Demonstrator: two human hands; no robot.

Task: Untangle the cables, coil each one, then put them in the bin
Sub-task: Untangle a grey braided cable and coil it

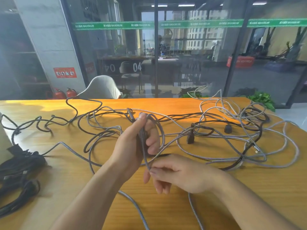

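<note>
Two hands on grey braided cable (159, 130), left hand (136, 143) grip clamping upright loops, right hand (172, 175) pinching strand

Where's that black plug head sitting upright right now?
In the head view, the black plug stands on the wooden table, right of centre, just beyond and right of the left hand, amid the grey cable tangle.

Daylight pouring in through the glass wall (182, 52), sun glaring on the far left of the wooden table (166, 213), reflections hazing the glass, wide-angle edges bending, hands slightly blurring.
</note>
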